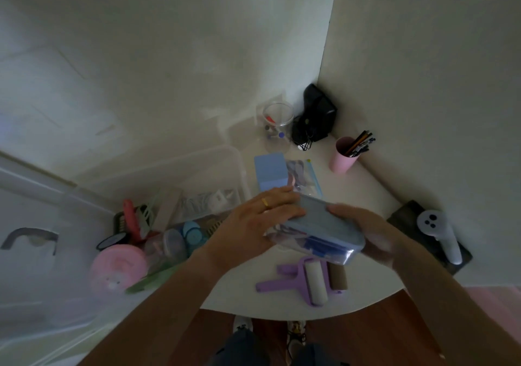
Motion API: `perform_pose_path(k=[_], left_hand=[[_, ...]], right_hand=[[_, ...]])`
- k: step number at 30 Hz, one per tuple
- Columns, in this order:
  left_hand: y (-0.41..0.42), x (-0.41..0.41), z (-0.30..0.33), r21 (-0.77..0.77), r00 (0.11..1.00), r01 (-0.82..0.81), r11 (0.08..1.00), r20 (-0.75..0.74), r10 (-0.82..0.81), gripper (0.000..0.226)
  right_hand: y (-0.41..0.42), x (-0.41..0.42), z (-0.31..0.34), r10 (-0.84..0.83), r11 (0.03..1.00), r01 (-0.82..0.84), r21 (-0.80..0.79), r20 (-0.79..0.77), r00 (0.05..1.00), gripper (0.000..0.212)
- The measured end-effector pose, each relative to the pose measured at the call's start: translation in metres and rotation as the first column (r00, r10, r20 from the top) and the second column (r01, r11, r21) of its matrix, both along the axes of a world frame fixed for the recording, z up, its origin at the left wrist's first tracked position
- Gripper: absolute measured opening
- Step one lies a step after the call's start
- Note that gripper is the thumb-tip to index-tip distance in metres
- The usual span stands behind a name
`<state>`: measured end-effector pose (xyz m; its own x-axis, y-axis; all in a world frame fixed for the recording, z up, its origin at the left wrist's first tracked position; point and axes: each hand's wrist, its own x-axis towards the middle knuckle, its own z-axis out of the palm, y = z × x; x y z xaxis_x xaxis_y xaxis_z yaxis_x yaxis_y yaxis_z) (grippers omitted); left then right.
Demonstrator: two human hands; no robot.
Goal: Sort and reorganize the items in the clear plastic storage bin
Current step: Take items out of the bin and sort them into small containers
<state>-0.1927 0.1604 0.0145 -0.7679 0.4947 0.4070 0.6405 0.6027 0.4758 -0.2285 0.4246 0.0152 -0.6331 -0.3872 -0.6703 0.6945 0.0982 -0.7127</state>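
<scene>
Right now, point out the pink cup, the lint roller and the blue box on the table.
pink cup [342,159], head view, on its side wall.
lint roller [315,279], head view, on the white roll.
blue box [270,169], head view, on its top face.

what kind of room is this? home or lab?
Likely a home desk corner: a pink cup of pencils on a white table against the walls, a purple lint roller, and a clear storage bin of household odds.
</scene>
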Motion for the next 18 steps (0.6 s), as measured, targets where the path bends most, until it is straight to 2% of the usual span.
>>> perform_pose_path(k=[2, 3, 4, 5, 6, 7, 9, 13, 18], left_hand=[[0.015, 0.003, -0.01, 0.016, 0.971, -0.205, 0.979, 0.133, 0.201, 0.079], [0.024, 0.008, -0.018, 0.06, 0.91, -0.33, 0.942, 0.287, 0.3, 0.094], [0.034, 0.012, -0.028, 0.106, 0.809, -0.435, 0.894, 0.482, 0.337, 0.101], [0.045, 0.016, -0.037, 0.144, 0.694, -0.512, 0.847, 0.65, 0.309, 0.097], [0.055, 0.019, -0.049, 0.161, 0.609, -0.547, 0.822, 0.75, 0.258, 0.088], [0.065, 0.022, -0.06, 0.151, 0.562, -0.552, 0.82, 0.794, 0.232, 0.075], [0.078, 0.027, -0.074, 0.035, 0.572, -0.508, 0.861, 0.76, 0.307, 0.055], [0.093, 0.032, -0.095, -0.104, 0.633, -0.496, 0.862, 0.637, 0.44, 0.05], [0.094, 0.038, -0.113, -0.357, 0.645, -0.437, 0.825, 0.515, 0.564, 0.052]], right_hand=[[0.004, 0.007, -0.016, -0.12, 0.993, 0.121, -0.015, 0.044, 0.992, 0.061], [0.005, 0.012, -0.022, -0.232, 0.972, 0.233, -0.013, 0.031, 0.972, 0.056], [0.007, 0.016, -0.03, -0.351, 0.936, 0.351, -0.01, 0.007, 0.936, 0.051], [0.011, 0.019, -0.038, -0.46, 0.888, 0.459, -0.02, -0.013, 0.888, 0.046], [0.016, 0.021, -0.047, -0.547, 0.837, 0.547, -0.026, -0.027, 0.836, 0.042], [0.02, 0.021, -0.055, -0.615, 0.788, 0.615, -0.014, -0.038, 0.787, 0.04], [0.032, 0.014, -0.073, -0.688, 0.72, 0.692, 0.048, -0.078, 0.721, 0.045], [0.049, -0.009, -0.106, -0.725, 0.666, 0.731, 0.149, -0.097, 0.681, 0.046], [0.045, -0.026, -0.146, -0.619, 0.748, 0.632, 0.202, -0.128, 0.775, 0.041]])
